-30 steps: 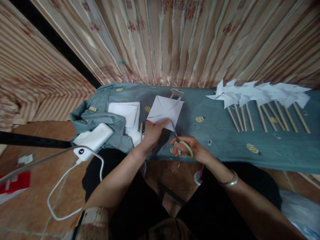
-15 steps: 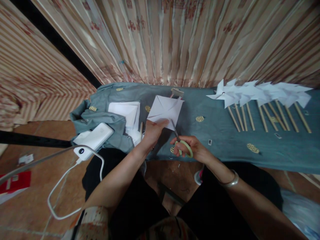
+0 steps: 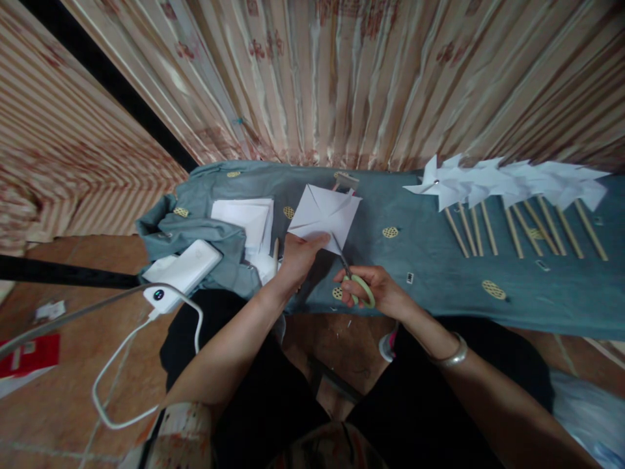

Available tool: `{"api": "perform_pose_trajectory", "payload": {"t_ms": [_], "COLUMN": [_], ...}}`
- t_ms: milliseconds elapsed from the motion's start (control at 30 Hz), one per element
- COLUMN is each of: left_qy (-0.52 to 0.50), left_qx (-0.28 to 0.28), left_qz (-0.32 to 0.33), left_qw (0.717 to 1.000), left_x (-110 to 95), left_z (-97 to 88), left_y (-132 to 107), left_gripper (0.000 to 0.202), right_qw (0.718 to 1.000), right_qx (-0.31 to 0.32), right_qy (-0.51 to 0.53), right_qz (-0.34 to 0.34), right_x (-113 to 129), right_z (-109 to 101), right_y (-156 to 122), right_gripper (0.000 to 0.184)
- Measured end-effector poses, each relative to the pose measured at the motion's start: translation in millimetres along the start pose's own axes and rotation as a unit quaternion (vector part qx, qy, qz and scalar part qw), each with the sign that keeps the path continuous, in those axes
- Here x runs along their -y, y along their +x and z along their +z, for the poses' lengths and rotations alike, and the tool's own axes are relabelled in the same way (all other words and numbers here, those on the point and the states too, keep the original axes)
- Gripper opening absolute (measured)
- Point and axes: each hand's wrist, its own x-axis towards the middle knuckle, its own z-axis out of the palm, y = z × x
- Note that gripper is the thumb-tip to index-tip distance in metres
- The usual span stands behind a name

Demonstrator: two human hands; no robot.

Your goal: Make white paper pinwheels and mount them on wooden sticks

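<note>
My left hand (image 3: 297, 257) pinches the near edge of a creased white paper square (image 3: 325, 212) and holds it above the blue-grey cloth (image 3: 430, 267). My right hand (image 3: 378, 290) grips green-handled scissors (image 3: 352, 277); their blades point up and left into the paper's lower corner. The hands are a short way apart at the table's near edge.
A stack of white paper (image 3: 244, 221) lies left of the square. A white power bank (image 3: 183, 273) with a cable (image 3: 122, 365) sits on bunched cloth. Several white paper pinwheels on wooden sticks (image 3: 508, 195) line the right side. A striped curtain (image 3: 342, 78) hangs behind.
The scissor blades have crept slightly further into the paper's corner, and the paper has shifted a little to the right. Both hands stay almost in place.
</note>
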Motion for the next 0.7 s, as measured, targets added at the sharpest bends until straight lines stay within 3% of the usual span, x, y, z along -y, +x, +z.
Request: {"api": "perform_pose_trajectory", "payload": {"t_ms": [700], "left_qy": [-0.017], "left_qx": [-0.002], "left_qz": [-0.011], "left_qw": [1.0], "left_x": [-1.7], "left_z": [5.1], "left_y": [-4.1], "left_gripper": [0.015], "right_qw": [0.999], "right_qx": [-0.026], "right_qy": [0.043], "right_qz": [0.017], "right_x": [5.9], "right_z": [2.2], "right_y": [1.7], "right_gripper": [0.043]}}
